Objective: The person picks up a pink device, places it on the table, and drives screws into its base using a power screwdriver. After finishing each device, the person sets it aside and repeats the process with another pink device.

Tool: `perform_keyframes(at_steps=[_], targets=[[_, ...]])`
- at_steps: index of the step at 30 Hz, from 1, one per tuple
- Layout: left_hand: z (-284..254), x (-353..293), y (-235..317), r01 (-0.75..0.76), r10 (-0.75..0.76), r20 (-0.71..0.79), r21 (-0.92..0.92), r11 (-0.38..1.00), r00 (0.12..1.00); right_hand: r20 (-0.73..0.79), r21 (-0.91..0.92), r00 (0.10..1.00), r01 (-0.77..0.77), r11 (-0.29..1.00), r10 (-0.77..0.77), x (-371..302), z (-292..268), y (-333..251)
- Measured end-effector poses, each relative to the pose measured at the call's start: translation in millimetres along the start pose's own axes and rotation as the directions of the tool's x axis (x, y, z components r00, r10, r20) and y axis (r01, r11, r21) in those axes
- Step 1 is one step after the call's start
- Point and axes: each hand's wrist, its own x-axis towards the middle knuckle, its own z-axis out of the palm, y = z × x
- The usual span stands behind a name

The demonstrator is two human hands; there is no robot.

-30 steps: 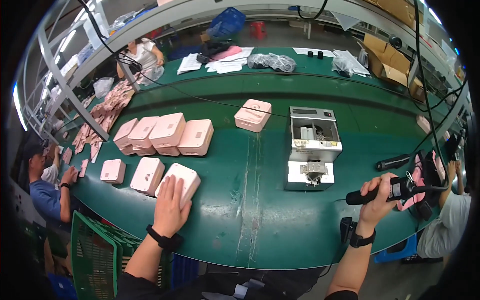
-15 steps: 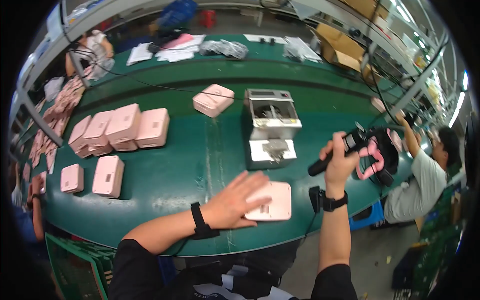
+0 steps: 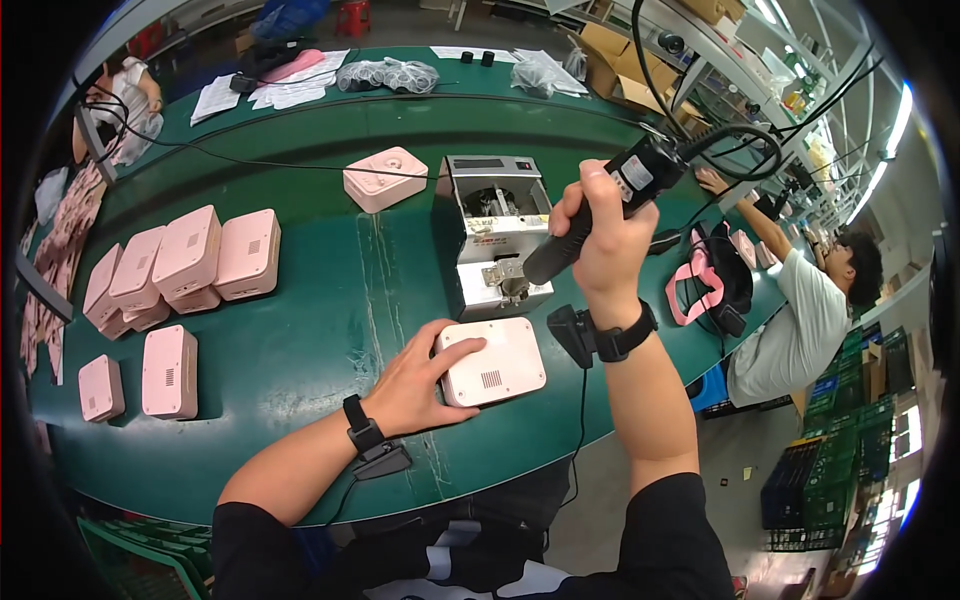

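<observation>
Pink case (image 3: 493, 358), one: pale pink, matt, boxy with rounded corners; broad face upward, small dots near the corners, a square patch of fine slots towards its six o'clock edge; flat on the green surface (image 3: 280, 370), slightly turned; clock directions below run from it

Left hand (image 3: 412, 385), one: grip clasping the nine o'clock end of the case, thumb along the seven o'clock edge, a finger across the face; black strap at the wrist

Right hand (image 3: 610, 235), one: grip wrapped tightly round a black cylindrical tool (image 3: 643, 175), raised at one o'clock, cable leaving the tool's two o'clock end; black strap at the wrist

Metal machine (image 3: 500, 240), one: silver-grey, at twelve o'clock, just beside the case

Second pink case (image 3: 385, 185), one: at eleven o'clock, raised round detail on top

Stacked pink cases (image 3: 185, 255), one group: between nine and ten o'clock, well apart

Slotted pink case (image 3: 170, 372), one: at nine o'clock, a smaller-looking pink case (image 3: 100, 388) beyond it

Pink-and-black strapped article (image 3: 695, 285), one: between two and three o'clock
</observation>
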Motion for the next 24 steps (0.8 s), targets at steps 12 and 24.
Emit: perform_keyframes(at_steps=[12, 24], targets=[[-1, 3, -3, 0.012, -0.012, 0.017, -0.014, 1.000, 1.000, 0.088, -0.068, 0.996, -0.023, 0.997, 0.029, -26, -31, -5], [1, 4, -3, 0.028, -0.028, 0.017, -0.006, 1.000, 0.999, 0.080, -0.045, 0.996, -0.045, 0.998, 0.049, -36, -39, 18]])
